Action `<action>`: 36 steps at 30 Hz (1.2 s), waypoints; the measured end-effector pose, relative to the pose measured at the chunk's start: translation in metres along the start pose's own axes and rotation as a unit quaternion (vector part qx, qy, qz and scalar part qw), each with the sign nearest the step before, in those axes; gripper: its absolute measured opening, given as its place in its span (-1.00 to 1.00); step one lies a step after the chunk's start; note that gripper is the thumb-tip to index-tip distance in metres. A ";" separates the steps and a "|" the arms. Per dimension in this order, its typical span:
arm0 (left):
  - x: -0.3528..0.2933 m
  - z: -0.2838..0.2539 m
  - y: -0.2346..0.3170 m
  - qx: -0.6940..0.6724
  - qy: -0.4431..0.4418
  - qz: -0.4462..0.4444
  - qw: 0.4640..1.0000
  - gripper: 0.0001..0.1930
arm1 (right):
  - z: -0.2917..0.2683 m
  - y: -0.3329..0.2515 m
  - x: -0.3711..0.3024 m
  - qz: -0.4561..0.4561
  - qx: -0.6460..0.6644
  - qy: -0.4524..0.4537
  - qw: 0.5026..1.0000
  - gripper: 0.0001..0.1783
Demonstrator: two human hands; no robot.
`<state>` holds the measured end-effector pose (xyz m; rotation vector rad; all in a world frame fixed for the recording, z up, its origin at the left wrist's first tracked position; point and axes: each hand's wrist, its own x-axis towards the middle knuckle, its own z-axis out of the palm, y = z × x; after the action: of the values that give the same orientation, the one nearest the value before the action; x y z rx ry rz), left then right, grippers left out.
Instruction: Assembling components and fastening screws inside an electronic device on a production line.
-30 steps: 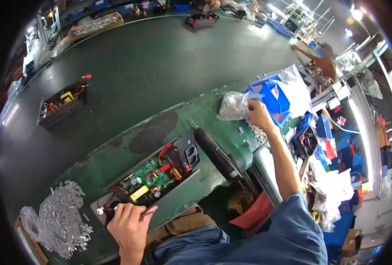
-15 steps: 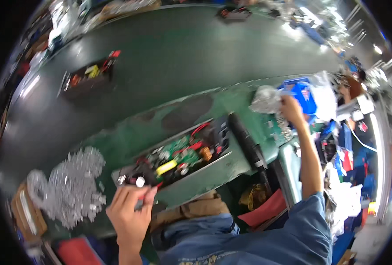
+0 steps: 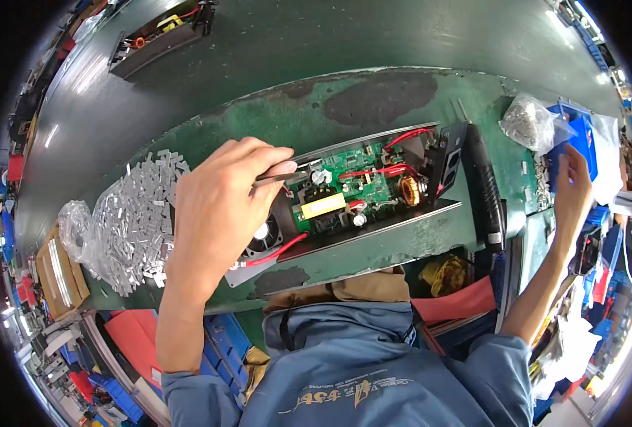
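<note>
A metal tray-shaped housing with a green circuit board (image 3: 362, 165) sits in front of me. The board carries a yellow-wrapped transformer (image 3: 324, 206), a copper coil (image 3: 409, 191) and red wires. My left hand (image 3: 223, 199) is closed over the housing's left end, pinching a thin dark tool (image 3: 279, 178) that looks like tweezers. Its tip points at the board's left part. Below that hand, a black fan (image 3: 264, 236) is partly covered. My right hand (image 3: 573, 186) hovers beside the blue bin (image 3: 583, 146) and small metal parts (image 3: 541, 183), fingers apart, with nothing visible in them.
A black electric screwdriver (image 3: 485, 181) lies right of the housing. Small grey pieces (image 3: 141, 224) heap at left, by a cardboard box (image 3: 58, 274). A clear bag (image 3: 528, 122) of parts lies near the blue bin. Another filled housing (image 3: 163, 44) stands on the far surface.
The view has shifted and sharpened. My left hand has moved from the housing's near left corner to above its left end, tool toward the board. My right hand has drawn back from the clear bag.
</note>
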<state>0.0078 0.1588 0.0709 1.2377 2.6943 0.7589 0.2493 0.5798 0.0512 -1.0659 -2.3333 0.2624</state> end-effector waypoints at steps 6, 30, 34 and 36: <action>0.005 0.007 -0.003 -0.028 -0.044 -0.039 0.998 -0.69 | 0.009 -0.090 -0.119 0.012 0.096 -0.051 0.994 -0.75; -0.060 0.019 0.040 -0.567 -0.012 -0.164 0.807 -0.76 | 0.032 -0.198 -0.198 0.026 0.487 -0.317 0.814 -0.82; -0.063 0.019 0.039 -0.542 -0.016 -0.156 0.826 -0.77 | 0.030 -0.199 -0.201 0.033 0.503 -0.314 0.804 -0.84; -0.065 0.019 0.039 -0.543 -0.012 -0.163 0.824 -0.77 | 0.027 -0.200 -0.202 0.047 0.509 -0.315 0.800 -0.83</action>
<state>0.0831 0.1406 0.0645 0.4510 1.7376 1.7758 0.2141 0.2980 0.0253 -0.5370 -2.0580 1.8971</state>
